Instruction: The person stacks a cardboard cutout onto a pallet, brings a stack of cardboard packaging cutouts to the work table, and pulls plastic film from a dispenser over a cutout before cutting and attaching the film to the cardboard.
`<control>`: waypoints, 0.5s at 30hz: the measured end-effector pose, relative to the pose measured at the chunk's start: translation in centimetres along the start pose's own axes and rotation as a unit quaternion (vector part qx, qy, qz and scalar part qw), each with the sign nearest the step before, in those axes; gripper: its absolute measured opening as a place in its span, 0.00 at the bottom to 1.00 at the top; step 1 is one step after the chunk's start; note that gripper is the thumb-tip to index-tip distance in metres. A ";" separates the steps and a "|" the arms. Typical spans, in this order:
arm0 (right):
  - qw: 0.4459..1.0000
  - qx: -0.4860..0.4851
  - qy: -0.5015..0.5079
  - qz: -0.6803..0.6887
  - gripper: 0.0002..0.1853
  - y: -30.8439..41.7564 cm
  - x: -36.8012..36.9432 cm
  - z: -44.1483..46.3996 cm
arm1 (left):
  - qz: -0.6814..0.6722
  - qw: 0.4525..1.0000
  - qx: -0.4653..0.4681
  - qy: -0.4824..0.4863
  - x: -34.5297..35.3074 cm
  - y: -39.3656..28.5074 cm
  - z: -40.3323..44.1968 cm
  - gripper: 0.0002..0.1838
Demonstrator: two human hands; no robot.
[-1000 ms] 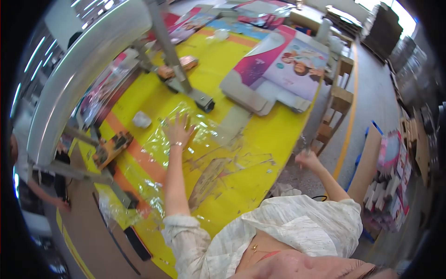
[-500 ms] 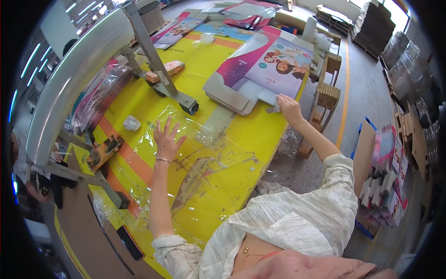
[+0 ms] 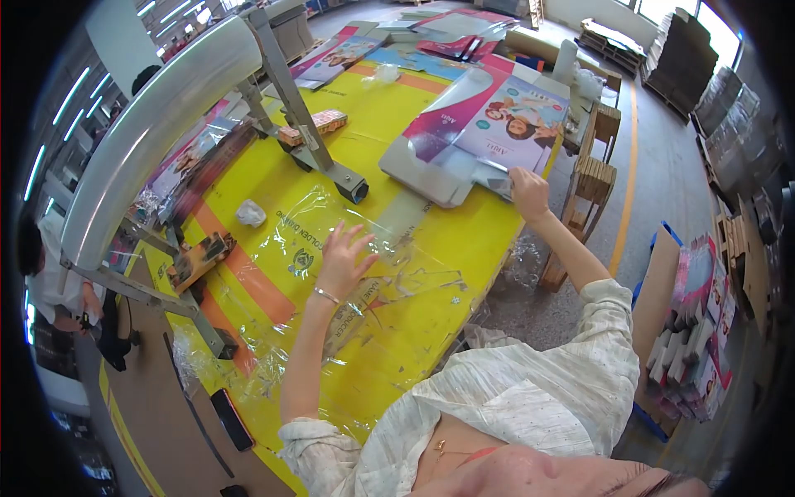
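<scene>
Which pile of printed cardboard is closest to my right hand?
The pile at the table's right edge, lilac panel up: your right hand is at its near corner. The other piles lie farther off.

Left hand (image 3: pixel 346 263): palm down, fingers spread, a bracelet at the wrist, forearm pointing forward. Right hand (image 3: pixel 528 195): fingers curled closed, arm extended forward and bent at the elbow, sleeve pushed up.

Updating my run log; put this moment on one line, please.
left hand: open, over clear film | right hand: fingers closed beside printed cartons, hold unclear | surface: yellow tabletop
</scene>
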State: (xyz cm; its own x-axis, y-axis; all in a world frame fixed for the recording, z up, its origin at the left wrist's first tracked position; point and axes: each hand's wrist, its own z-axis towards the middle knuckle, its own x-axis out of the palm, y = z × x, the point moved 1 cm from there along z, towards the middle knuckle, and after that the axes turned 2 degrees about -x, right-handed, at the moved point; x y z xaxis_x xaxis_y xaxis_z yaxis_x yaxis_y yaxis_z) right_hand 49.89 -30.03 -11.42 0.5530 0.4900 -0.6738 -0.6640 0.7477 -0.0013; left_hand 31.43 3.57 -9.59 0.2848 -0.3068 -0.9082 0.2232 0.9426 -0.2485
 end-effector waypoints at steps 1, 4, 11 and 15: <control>0.999 0.026 -0.024 0.005 0.05 0.0 -0.7 1.0 | -0.020 1.000 0.006 0.008 0.1 -0.5 0.2 0.20; 0.995 0.076 -0.064 0.006 0.06 0.6 -2.8 3.4 | -0.207 0.978 -0.016 0.022 0.5 -1.8 0.8 0.19; 0.978 0.005 -0.152 0.141 0.10 7.3 -7.7 6.1 | -0.710 0.647 -0.227 0.159 1.6 -6.6 4.9 0.34; 0.932 -0.074 -0.073 0.347 0.07 13.6 -9.1 2.9 | -0.896 0.393 -0.162 0.132 3.2 -8.9 7.3 0.36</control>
State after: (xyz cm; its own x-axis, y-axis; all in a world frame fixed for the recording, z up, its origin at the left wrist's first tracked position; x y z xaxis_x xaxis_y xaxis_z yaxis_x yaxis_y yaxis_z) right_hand 37.31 -23.04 -3.22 0.0198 0.8963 -0.4431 -0.9431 0.1639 0.2892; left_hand 37.21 -6.82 -7.84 -0.1759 -0.5318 0.8284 -0.2979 -0.7734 -0.5597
